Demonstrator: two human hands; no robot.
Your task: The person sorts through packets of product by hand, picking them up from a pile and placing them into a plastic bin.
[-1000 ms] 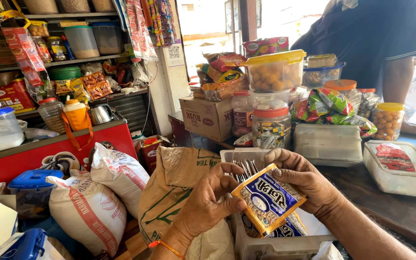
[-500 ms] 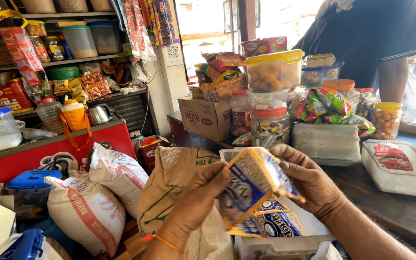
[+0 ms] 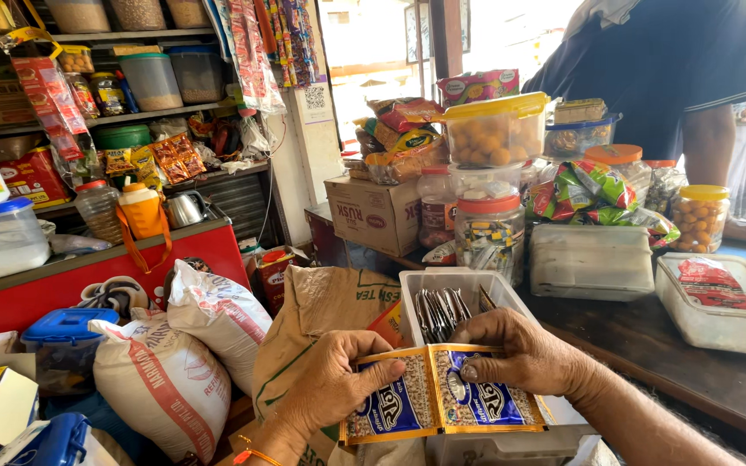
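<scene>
Both hands pinch a joined strip of sachets (image 3: 442,401) low centre, left hand (image 3: 330,384) at 9 o'clock end, right hand (image 3: 520,349) at 3. Risk: uneven pull rips a pouch, spilling contents; white tub (image 3: 464,285) at 12.

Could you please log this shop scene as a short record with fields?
Left hand: pinches the left edge of the sachet strip
Right hand: holds the strip's right pouch, thumb on its face
Strip: two joined blue-and-gold pouches, held flat
Behind hands: white tub of dark sachets
Counter: lidded jars, snack packets
Floor side: sacks
Other person: stands beyond the counter
</scene>
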